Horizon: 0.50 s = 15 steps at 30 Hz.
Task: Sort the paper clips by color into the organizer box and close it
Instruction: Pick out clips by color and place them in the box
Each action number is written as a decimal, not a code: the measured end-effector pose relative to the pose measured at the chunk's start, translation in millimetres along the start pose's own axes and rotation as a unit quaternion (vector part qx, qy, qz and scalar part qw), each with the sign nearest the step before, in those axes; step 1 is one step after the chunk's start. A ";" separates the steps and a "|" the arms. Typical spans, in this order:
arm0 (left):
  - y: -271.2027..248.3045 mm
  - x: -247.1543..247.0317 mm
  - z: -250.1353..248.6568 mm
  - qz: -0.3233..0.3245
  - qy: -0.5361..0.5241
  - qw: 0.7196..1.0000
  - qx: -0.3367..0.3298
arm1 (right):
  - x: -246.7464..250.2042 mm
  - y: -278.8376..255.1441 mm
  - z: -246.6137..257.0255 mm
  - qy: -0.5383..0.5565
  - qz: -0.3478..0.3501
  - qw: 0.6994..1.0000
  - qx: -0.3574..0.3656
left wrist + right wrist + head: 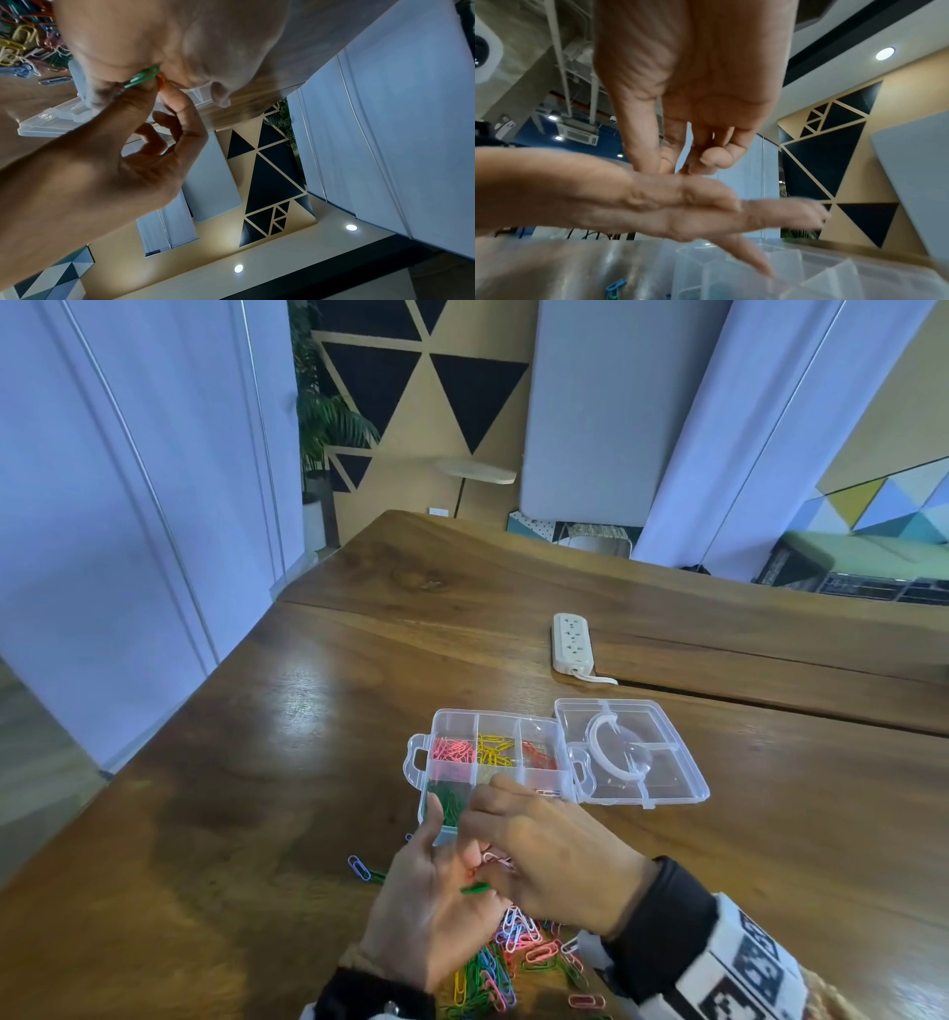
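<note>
Loose clips: a heap of mixed-color paper clips lies on the tabletop at the bottom center of the head view, partly under both wrists; a single blue clip sits apart to the left of the heap.
Left hand: the left hand is held palm up above the heap, fingers loosely spread and relaxed, with a green clip and a glimpse of an orange one lying on it.
Right hand: the right hand reaches over the left palm from the right; in the left wrist view its thumb and fingertips pinch the green clip, other fingers curled.
Organizer box: the clear organizer box stands open on the tabletop just beyond the hands, at center frame; its far row holds pink clips, yellow clips and red clips, each in its own compartment, and the near-left compartment holds green clips.
Lid: the clear lid lies flat to the right of the box, joined to its right edge.
Power strip: a white power strip lies farther back on the tabletop, above the lid in the frame.
</note>
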<state>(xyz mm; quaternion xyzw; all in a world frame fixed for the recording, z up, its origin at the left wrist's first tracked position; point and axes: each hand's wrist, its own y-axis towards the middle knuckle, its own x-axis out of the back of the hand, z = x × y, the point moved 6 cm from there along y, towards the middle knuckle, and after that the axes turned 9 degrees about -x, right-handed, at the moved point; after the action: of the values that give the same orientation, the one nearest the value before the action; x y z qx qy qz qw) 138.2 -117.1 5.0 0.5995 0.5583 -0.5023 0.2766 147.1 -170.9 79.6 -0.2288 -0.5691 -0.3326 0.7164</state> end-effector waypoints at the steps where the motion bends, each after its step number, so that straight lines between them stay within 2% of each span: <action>1: -3.3 -4.3 -0.6 -0.001 -0.014 1.000 0.002 | -1.6 1.1 -2.3 0.026 0.002 1.000 -0.003; 4: -3.7 -0.1 -2.9 -0.023 0.012 1.000 0.012 | 3.4 5.7 -11.5 0.197 -0.010 0.979 -0.049; 7: -7.5 -6.7 -2.6 -0.011 0.017 1.000 0.022 | 5.2 7.2 -23.8 0.384 -0.001 0.914 -0.129; 9: -9.8 -14.0 -3.3 -0.011 0.016 1.000 0.023 | 5.3 7.1 -29.7 0.470 -0.012 0.871 -0.143; 12: -11.5 -13.6 -3.4 -0.020 0.023 0.999 0.034 | 3.9 6.8 -34.7 0.520 -0.017 0.837 -0.170; 15: -11.8 -11.3 -4.0 -0.022 0.009 0.999 0.049 | 1.4 5.5 -37.7 0.536 -0.016 0.820 -0.199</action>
<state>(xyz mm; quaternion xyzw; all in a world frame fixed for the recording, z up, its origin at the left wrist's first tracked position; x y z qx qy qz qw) 129.6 -115.3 19.4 0.6043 0.5488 -0.5296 0.2306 176.4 -194.2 72.0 -0.1426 -0.0199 -0.5200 0.8420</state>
